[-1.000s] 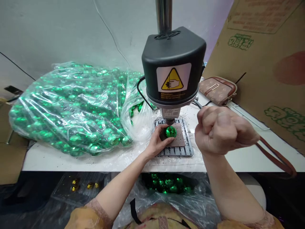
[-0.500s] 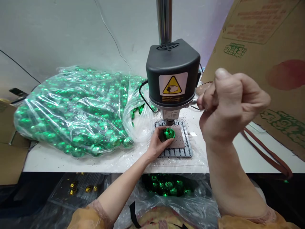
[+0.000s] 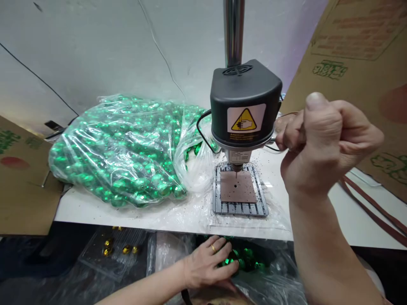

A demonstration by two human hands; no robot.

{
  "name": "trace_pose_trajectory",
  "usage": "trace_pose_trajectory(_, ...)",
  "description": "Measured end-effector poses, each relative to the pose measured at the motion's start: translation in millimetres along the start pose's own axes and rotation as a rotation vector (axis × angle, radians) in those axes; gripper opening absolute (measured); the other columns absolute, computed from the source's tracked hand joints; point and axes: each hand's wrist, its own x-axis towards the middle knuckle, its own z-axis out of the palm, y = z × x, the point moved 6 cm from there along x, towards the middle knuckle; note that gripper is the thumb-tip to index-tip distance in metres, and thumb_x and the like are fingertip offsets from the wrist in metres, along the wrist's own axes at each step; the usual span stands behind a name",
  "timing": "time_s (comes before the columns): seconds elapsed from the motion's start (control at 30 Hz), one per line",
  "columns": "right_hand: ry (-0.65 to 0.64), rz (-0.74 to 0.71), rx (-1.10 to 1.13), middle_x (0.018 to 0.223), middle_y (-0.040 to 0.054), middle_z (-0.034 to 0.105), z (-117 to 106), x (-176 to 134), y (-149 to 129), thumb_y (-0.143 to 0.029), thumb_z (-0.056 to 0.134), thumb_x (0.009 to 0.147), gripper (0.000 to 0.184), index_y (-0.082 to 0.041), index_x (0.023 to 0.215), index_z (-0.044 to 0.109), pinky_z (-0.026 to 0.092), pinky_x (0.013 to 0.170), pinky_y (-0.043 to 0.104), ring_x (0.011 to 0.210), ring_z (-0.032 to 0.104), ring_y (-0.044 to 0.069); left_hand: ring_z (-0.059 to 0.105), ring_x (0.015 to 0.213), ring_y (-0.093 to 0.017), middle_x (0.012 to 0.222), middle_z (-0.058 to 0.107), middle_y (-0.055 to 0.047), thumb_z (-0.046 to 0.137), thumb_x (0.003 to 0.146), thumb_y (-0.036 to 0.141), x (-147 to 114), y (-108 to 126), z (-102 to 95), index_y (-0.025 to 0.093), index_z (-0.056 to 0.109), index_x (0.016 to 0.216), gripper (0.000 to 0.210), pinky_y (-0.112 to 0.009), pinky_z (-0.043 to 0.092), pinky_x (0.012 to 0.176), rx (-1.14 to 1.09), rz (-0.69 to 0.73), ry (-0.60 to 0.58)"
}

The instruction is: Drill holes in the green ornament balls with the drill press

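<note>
My left hand [image 3: 211, 260], with a ring on one finger, is low in front of the table edge. Its fingers and thumb are bent round a shiny green faceted ball [image 3: 233, 256], partly hidden, above more green balls [image 3: 249, 256] in a clear plastic bag. Raised at the right, my right hand [image 3: 327, 135] is closed on the feed lever [image 3: 271, 141] of a small black drill press [image 3: 246, 97]. The drill bit [image 3: 236, 174] points down at a brown square pad [image 3: 238, 192] with a dark hole, lying bare on the slotted metal base [image 3: 263, 203].
A big clear bag of green balls [image 3: 121, 148] lies left of the drill press. Cardboard boxes stand at the left [image 3: 25, 186] and right [image 3: 356, 55]. Dark shavings dot the white table [image 3: 95, 209]. Several gold balls [image 3: 126, 249] rest below its edge; a brown strap [image 3: 375, 207] lies at right.
My left hand has left the drill base and moved down to the bag in front of the table. The green ball is gone from the pad. My right hand stays on the lever.
</note>
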Motion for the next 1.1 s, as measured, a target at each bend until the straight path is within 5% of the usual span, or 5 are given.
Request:
trace_pose_trajectory(0.13,-0.004,0.033,-0.012,0.047,-0.0083,0.036,0.8,-1.5,-0.1,-0.025,0.061,0.095,0.047,-0.019,0.055,0.037,0.033,0.050,0.028,0.044,0.038,0.004,0.072,0.104,-0.023,0.107,0.075,-0.010,0.048,0.098,0.007,27.6,-114.0,-35.6,0.021,0.060,0.127,0.035,-0.040,0.062,0.090,0.011,-0.371,0.217)
trace_pose_trajectory(0.3,0.001,0.031,-0.028,0.048,-0.0081,0.036,1.1,-2.6,-0.5,-0.026,0.061,0.096,0.048,-0.018,0.055,0.036,0.032,0.050,0.028,0.044,0.039,0.003,0.065,0.121,-0.036,0.127,0.068,-0.019,0.057,0.075,-0.001,57.5,-293.6,-35.0,0.015,0.067,0.122,0.051,-0.055,0.051,0.111,-0.140,-1.098,0.126)
trace_pose_trajectory(0.4,0.009,0.026,-0.041,0.049,-0.0079,0.035,0.6,-3.5,-1.2,-0.027,0.060,0.096,0.049,-0.017,0.054,0.036,0.033,0.052,0.027,0.045,0.039,0.002,0.067,0.117,-0.034,0.119,0.072,-0.015,0.064,0.064,-0.001,71.6,-341.7,-20.5,0.015,0.072,0.114,0.053,-0.049,0.053,0.109,-0.254,-1.128,0.110)
trace_pose_trajectory(0.9,-0.005,0.009,0.016,0.048,-0.0072,0.038,-0.1,-3.0,-1.1,-0.026,0.062,0.094,0.047,-0.019,0.054,0.039,0.032,0.051,0.030,0.045,0.040,0.005,0.064,0.082,-0.024,0.088,0.066,-0.006,0.080,0.084,0.031,55.8,-284.7,-35.1,0.023,0.069,0.105,0.025,-0.036,0.053,0.081,-0.282,-1.112,0.232)
trace_pose_trajectory(1.1,0.010,0.007,0.013,0.048,-0.0074,0.037,-0.2,-5.1,-1.6,-0.026,0.062,0.094,0.047,-0.019,0.054,0.038,0.033,0.052,0.029,0.045,0.039,0.005,0.062,0.063,-0.013,0.090,0.064,0.001,0.070,0.091,0.048,61.9,-262.7,-32.9,0.026,0.058,0.121,0.039,-0.029,0.055,0.062,-0.951,-1.240,0.620)
